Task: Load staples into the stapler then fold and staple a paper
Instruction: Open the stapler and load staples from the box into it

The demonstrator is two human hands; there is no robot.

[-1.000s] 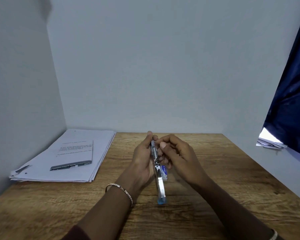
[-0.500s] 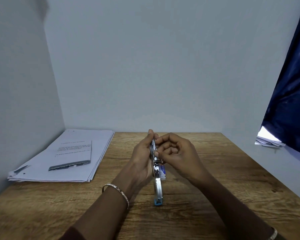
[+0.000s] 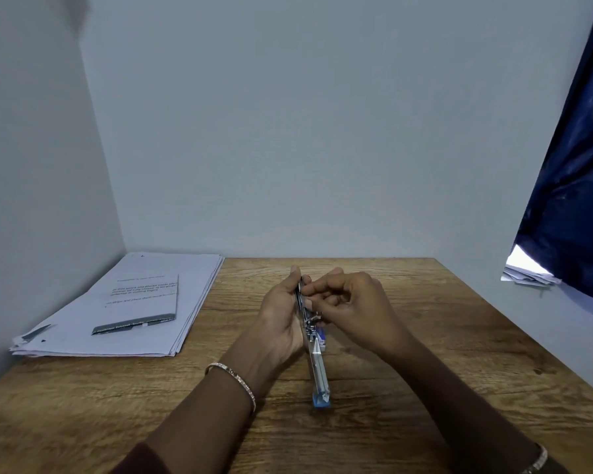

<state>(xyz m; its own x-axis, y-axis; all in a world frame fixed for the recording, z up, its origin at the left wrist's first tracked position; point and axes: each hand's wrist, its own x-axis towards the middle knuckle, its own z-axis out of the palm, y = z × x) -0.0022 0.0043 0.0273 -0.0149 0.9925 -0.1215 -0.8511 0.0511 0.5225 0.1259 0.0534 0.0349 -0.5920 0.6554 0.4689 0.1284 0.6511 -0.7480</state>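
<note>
A blue and metal stapler (image 3: 317, 367) is swung fully open into one long line over the middle of the wooden table (image 3: 425, 336). My left hand (image 3: 281, 323) grips its far half from the left, thumb along the top. My right hand (image 3: 353, 302) pinches at the metal channel near the hinge; whether it holds staples is too small to tell. The near half ends in a blue cap pointing toward me. A small blue and white staple box (image 3: 321, 336) lies on the table just under the stapler. A folded printed sheet (image 3: 144, 302) rests on a stack of white paper (image 3: 117, 313) at the left.
Walls close in the table at the back and left. A dark blue curtain (image 3: 575, 186) hangs at the right, with more papers (image 3: 528, 271) on a ledge beneath it. Bare wood lies in front of and to the right of my hands.
My right-hand fingers have shifted slightly along the stapler's channel near the hinge. The stapler and my left hand have stayed almost still.
</note>
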